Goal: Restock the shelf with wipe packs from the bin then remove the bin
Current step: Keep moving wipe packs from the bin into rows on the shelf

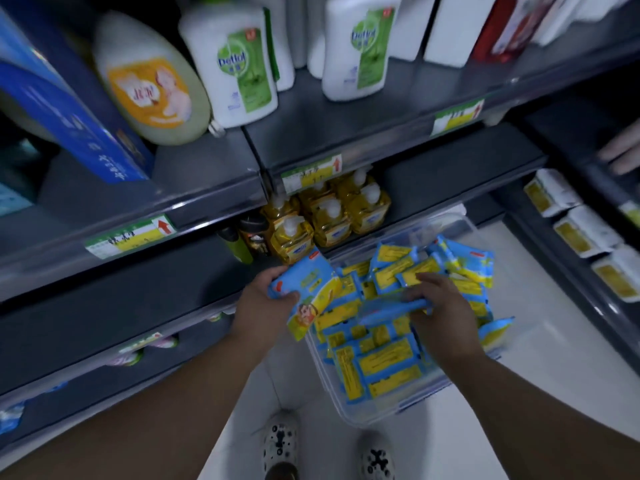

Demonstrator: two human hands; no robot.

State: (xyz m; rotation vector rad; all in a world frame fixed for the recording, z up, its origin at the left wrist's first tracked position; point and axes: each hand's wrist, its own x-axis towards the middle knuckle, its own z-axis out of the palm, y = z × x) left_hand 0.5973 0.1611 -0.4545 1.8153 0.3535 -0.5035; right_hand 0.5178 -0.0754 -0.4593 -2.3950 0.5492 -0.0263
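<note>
Grasping a pack with the left grip, thumb across its face, just over the left rim of the bin. Curling the right grip round a second pack atop the heap inside, near the bin's middle, the bin standing on the floor beside the shelf's bottom edge.
</note>
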